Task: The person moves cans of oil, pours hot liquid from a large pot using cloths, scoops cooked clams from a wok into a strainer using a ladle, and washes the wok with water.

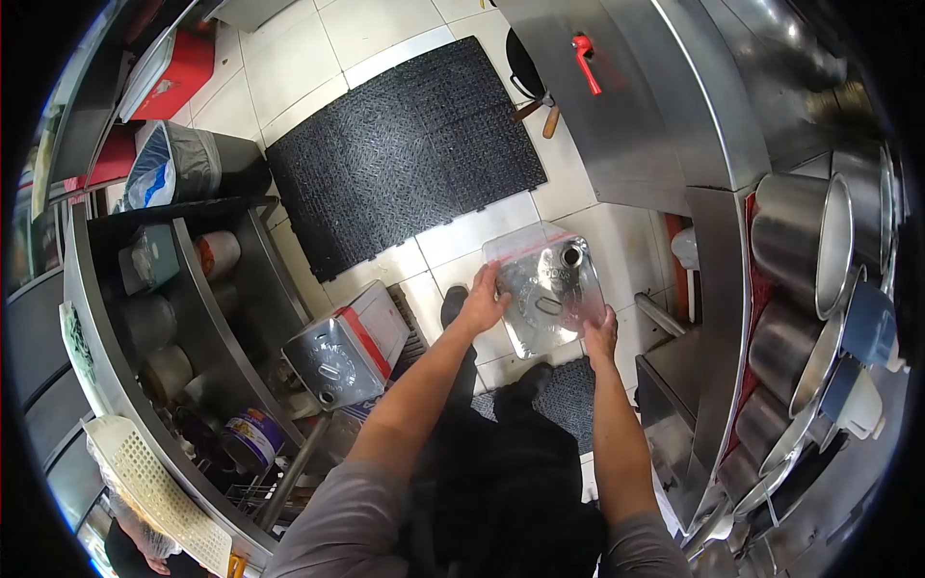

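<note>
A rectangular container with a shiny metal top [544,301] and a round opening near one corner is held between my two hands, over the tiled floor. My left hand [482,301] presses against its left side. On its lower right side, my right hand [600,337] grips the edge. The sides of the container below the top are mostly hidden. A similar metal-topped can [337,364] with a white and red side stands to the left, beside the shelving.
Black mats [405,154] lie on the floor. Metal shelving [207,289] with jars and cans is at left, near a lined bin [202,164]. Stacked steel pots [795,231] line the right. A red-handled valve [586,65] is at the top. Another person's hand [156,564] shows at the lower left.
</note>
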